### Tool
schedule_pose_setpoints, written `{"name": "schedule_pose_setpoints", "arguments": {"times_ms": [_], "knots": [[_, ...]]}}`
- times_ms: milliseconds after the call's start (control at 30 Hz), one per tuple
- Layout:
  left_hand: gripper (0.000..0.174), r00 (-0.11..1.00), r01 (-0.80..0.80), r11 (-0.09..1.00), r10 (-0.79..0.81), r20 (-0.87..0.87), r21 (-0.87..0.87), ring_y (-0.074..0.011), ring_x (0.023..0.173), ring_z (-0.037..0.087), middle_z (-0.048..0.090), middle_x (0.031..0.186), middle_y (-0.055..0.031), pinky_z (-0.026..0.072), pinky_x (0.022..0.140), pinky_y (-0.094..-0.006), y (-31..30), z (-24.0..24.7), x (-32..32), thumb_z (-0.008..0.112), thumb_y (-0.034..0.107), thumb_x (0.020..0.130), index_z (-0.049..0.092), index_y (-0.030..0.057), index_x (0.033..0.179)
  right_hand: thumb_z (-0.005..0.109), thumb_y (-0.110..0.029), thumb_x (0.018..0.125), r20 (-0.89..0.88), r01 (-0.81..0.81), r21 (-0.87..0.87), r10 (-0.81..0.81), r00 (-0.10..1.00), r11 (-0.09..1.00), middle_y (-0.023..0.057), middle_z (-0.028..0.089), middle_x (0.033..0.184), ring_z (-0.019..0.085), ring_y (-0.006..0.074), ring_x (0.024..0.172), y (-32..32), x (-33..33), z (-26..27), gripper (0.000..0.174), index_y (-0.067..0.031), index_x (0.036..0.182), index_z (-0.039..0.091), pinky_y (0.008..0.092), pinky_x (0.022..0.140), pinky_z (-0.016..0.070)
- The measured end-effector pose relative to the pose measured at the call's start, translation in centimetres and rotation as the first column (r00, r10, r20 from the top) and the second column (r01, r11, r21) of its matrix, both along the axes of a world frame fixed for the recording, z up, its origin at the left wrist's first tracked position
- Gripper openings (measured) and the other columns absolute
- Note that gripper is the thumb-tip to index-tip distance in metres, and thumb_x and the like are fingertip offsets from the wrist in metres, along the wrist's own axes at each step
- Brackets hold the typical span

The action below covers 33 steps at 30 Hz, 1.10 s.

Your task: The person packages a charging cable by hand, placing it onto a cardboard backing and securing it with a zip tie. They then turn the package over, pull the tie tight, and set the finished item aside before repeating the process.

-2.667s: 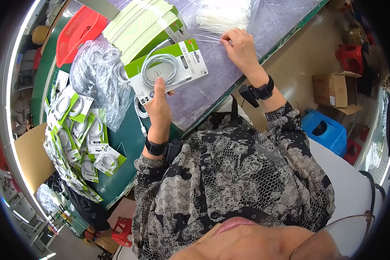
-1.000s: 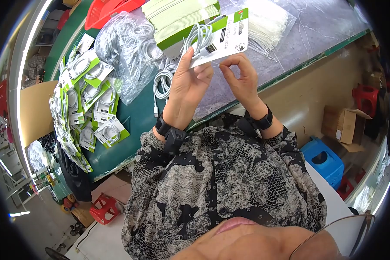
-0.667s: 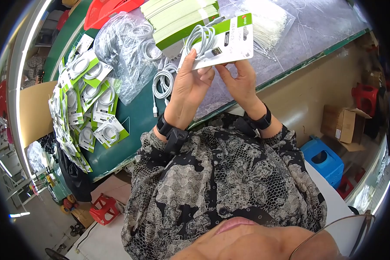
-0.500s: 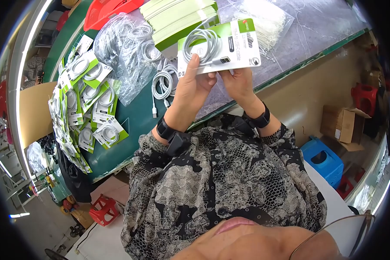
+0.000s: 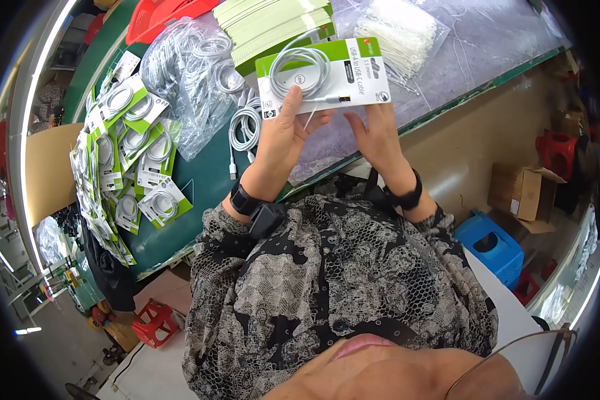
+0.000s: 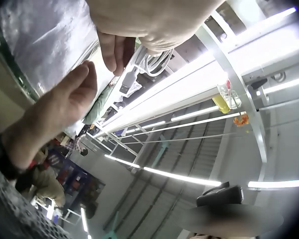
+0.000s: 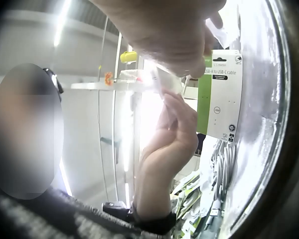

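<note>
My left hand (image 5: 280,143) grips the lower left part of a white and green retail card (image 5: 357,87), thumb on the front and fingers behind. On the card's face sits a coiled white USB cable (image 5: 326,70), its plug pointing right. A thin white strip (image 5: 309,120) shows below the lower edge, beside the left fingers. My right hand (image 5: 382,137) is at the card's lower right, thumb apart and below the edge, other fingers hidden behind it. In the left wrist view the right hand (image 6: 65,102) faces the left fingers; I cannot tell if it pinches anything.
Behind the held card stands a stack of green cards (image 5: 267,27). A bag of white cable ties (image 5: 400,37) lies right of it. To the left are a bag of cables (image 5: 187,80), loose coiled cables (image 5: 245,130), a red basket (image 5: 160,17) and a pile of carded cables (image 5: 117,160).
The right hand has come from the cable ties to behind the card. The card has turned face up toward the head camera and moved slightly left and down; the right thumb now stands apart.
</note>
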<state>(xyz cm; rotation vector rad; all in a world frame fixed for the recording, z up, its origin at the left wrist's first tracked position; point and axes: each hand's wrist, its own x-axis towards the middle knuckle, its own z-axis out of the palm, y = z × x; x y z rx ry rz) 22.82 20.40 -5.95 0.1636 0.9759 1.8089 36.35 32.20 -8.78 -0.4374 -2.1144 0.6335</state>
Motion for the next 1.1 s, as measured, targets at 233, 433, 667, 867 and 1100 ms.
{"name": "schedule_pose_setpoints", "arguments": {"times_ms": [233,433,667,867,1100], "knots": [[0.037,0.991,-0.042,0.997,0.050,-0.127,0.064,-0.0261,0.096,0.064,0.058,0.115,-0.0132,0.0571,0.079,-0.0404,1.0,-1.0,1.6,0.054,0.021,0.095,0.045,0.0019,0.125,0.071,-0.004,0.073,0.073,-0.013,0.219,-0.003,0.997,0.976,0.0051,0.059,0.089,0.054,0.0238,0.086,-1.0,0.9,5.6,0.030,-0.0086,0.101,0.063,0.0386,0.080,0.0412],[0.033,0.995,-0.012,0.994,0.023,-0.098,0.105,-0.0262,0.097,0.063,0.058,0.113,-0.0147,0.0565,0.082,-0.0421,0.2,-0.6,1.9,0.052,0.014,0.095,0.045,-0.0008,0.124,0.071,-0.004,0.070,0.082,-0.084,0.153,0.072,0.994,0.985,0.0022,0.058,0.086,0.053,0.0216,0.082,-0.3,0.0,5.0,0.034,-0.0105,0.103,0.064,0.0348,0.078,0.0406],[0.030,0.995,-0.008,0.995,0.017,-0.097,0.095,-0.0247,0.095,0.063,0.060,0.111,-0.0138,0.0570,0.081,-0.0400,0.2,-0.3,2.1,0.054,0.009,0.093,0.047,-0.0014,0.121,0.071,-0.002,0.069,0.101,-0.142,0.169,0.127,0.987,0.975,0.0015,0.058,0.084,0.054,0.0210,0.083,0.2,0.7,5.2,0.033,-0.0102,0.101,0.067,0.0336,0.077,0.0405],[0.031,0.989,-0.036,0.999,0.041,-0.142,0.041,-0.0238,0.094,0.064,0.060,0.109,-0.0126,0.0571,0.080,-0.0385,0.3,-0.3,2.5,0.057,0.005,0.091,0.048,-0.0016,0.120,0.071,-0.001,0.068,0.084,-0.161,0.190,0.147,0.985,0.968,0.0014,0.058,0.083,0.055,0.0206,0.083,0.3,0.8,5.0,0.033,-0.0102,0.099,0.068,0.0338,0.079,0.0409],[0.032,0.989,-0.059,0.996,0.067,-0.134,0.067,-0.0222,0.093,0.063,0.060,0.108,-0.0113,0.0568,0.079,-0.0374,0.5,0.1,2.9,0.058,0.006,0.090,0.048,-0.0006,0.120,0.072,-0.004,0.068,0.068,-0.164,0.220,0.152,0.986,0.962,0.0003,0.058,0.085,0.055,0.0203,0.083,0.6,0.8,4.4,0.032,-0.0114,0.099,0.068,0.0353,0.085,0.0411]]}}
